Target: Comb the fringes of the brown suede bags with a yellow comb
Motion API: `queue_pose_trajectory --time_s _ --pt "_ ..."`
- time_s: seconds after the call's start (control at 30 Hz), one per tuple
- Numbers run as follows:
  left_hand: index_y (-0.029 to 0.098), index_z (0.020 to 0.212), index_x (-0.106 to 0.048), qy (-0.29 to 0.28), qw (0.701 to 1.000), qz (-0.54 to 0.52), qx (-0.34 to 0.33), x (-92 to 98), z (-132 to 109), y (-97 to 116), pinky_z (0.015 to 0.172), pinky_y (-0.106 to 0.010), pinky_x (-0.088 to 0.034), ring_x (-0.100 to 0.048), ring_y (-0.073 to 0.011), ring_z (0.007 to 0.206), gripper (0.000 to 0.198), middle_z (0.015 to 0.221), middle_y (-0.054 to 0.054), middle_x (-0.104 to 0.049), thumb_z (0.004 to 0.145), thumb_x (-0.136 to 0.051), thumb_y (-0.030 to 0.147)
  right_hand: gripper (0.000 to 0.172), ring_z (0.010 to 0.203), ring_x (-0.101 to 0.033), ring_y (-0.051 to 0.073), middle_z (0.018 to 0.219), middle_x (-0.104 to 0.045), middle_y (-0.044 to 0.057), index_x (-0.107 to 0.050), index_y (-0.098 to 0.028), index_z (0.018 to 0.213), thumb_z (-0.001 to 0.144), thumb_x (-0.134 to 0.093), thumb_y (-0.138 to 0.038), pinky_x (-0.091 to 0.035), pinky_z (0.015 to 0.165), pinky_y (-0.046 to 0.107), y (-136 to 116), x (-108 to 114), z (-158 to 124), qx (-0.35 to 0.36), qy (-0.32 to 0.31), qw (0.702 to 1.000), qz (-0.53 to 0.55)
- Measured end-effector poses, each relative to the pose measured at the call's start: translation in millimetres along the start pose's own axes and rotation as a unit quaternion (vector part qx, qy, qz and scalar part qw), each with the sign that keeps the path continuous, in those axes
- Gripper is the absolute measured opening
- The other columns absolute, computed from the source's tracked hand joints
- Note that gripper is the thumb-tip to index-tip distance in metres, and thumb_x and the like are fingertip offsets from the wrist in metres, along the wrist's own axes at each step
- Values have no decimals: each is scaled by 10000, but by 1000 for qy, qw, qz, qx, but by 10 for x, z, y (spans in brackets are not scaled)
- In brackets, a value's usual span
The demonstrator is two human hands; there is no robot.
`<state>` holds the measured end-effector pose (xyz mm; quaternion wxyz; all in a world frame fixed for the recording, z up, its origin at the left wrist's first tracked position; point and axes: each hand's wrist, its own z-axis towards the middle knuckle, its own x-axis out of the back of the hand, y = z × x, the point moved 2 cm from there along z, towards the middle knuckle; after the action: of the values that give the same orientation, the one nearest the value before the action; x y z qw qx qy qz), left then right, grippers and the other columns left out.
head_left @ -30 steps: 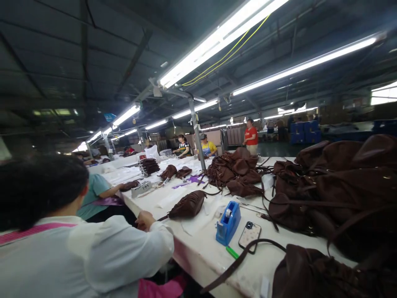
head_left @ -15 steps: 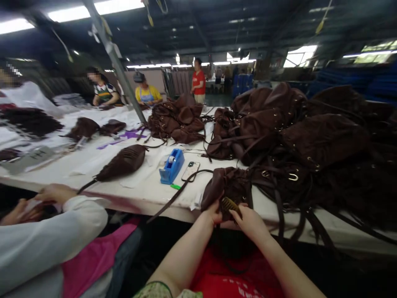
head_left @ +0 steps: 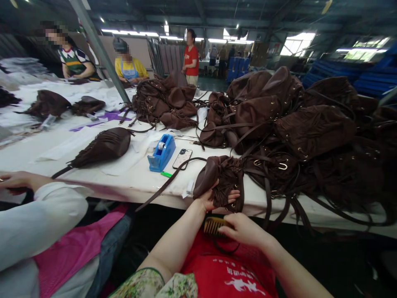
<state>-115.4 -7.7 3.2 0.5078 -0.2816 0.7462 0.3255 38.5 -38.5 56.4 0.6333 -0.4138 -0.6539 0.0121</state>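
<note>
A dark brown fringed bag (head_left: 206,180) lies at the table's front edge, its strap trailing left. My left hand (head_left: 207,200) reaches beneath the fringe with fingers stretched out; strands lie across the palm, hiding part of it, and the fingertips show on the right. My right hand (head_left: 237,227) is closed on the end of a yellowish-brown wide-toothed comb (head_left: 212,225). The comb is below the bag, in front of my red apron (head_left: 217,269), teeth pointing down and apart from the fringe.
Left of the bag are a blue tape dispenser (head_left: 161,153), a phone (head_left: 182,159) and a green object (head_left: 166,174). Piles of brown bags (head_left: 316,128) fill the right and back. Another fringed bag (head_left: 104,147) lies left, near a co-worker's sleeve (head_left: 58,215).
My right hand has drawn the comb down out of the fringe, towards my apron. My left fingers have spread out under the strands. The view has shifted slightly right and down.
</note>
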Motion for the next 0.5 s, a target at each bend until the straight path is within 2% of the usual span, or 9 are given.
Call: queue_pose_trajectory --time_s 0.1,0.17,0.27,0.37,0.5 --pt "65 1285 -466 22 1000 -14 -7 49 29 0 999 -442 -413 -595 -287 1096 634 1116 -180 -640 826 -551 495 262 746 -580 177 823 -634 37 -579 -189 878 977 -402 -354 -353 630 258 128 259 113 -29 137 984 -110" --pt "66 1285 -461 26 999 -21 -15 66 39 -1 976 -468 -427 -612 -290 1052 622 1094 -170 -651 824 -563 471 214 774 -579 186 851 -616 45 -562 -195 872 970 -423 -325 -344 622 264 239 385 226 -57 175 961 -207" --pt "81 1300 -455 6 999 -34 -22 68 33 -2 966 -489 -427 -613 -288 1042 605 1105 -165 -651 833 -553 452 212 763 -586 184 847 -610 41 -558 -202 840 960 -460 -347 -333 597 268 362 434 345 -66 164 943 -282" --pt "91 1319 -445 -8 999 -42 -18 98 27 -6 965 -480 -426 -607 -287 1058 608 1123 -164 -647 832 -558 438 293 746 -600 187 843 -628 46 -565 -201 842 956 -453 -447 -340 596 270 413 392 354 -59 132 948 -282" --pt "94 1336 -432 31 998 -34 -30 198 29 -1 962 -448 -432 -612 -276 1051 610 1125 -149 -649 836 -561 420 323 754 -619 196 840 -654 52 -580 -196 840 941 -468 -481 -360 612 269 412 337 281 -63 97 960 -254"
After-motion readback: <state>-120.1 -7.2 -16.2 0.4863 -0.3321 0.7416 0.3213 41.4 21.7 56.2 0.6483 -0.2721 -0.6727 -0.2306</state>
